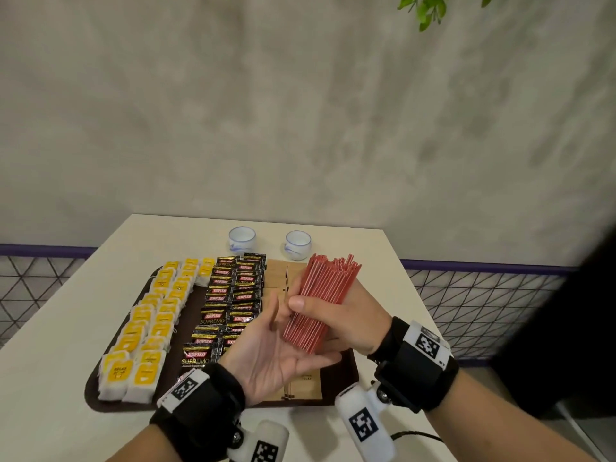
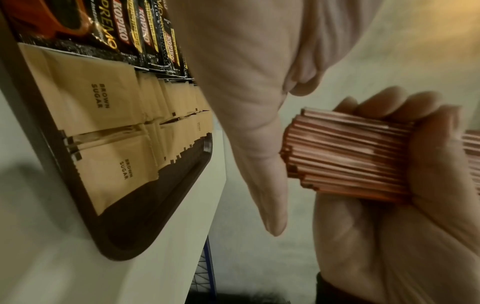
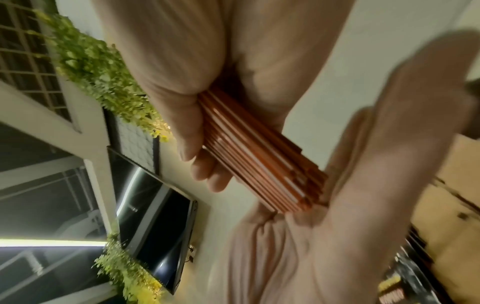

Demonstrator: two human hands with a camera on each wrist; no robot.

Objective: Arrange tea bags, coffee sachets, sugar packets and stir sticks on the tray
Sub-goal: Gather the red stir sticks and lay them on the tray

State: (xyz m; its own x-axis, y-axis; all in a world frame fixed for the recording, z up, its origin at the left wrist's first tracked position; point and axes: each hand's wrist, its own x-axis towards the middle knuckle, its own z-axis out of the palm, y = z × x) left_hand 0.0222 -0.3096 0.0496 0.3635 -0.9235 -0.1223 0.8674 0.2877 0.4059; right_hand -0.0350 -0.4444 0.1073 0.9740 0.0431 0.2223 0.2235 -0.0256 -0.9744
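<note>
A dark brown tray (image 1: 100, 400) lies on the white table. It carries yellow tea bags (image 1: 150, 328) in two columns at the left, black Kopiko coffee sachets (image 1: 230, 295) in the middle and brown sugar packets (image 1: 276, 275) to their right. Above the tray's right part, my right hand (image 1: 350, 315) grips a bundle of red stir sticks (image 1: 320, 295), thumb across the front. My left hand (image 1: 276, 355) lies palm up with straight fingers under the bundle's lower ends. In the left wrist view the stir sticks (image 2: 345, 158) meet my left thumb (image 2: 259, 164) above the sugar packets (image 2: 103, 102).
Two small white cups (image 1: 242, 240) (image 1: 298, 245) stand behind the tray near the table's far edge. The tray's right strip (image 2: 145, 216) beside the sugar packets is bare. A wire-mesh railing (image 1: 483, 305) runs past the table's right edge.
</note>
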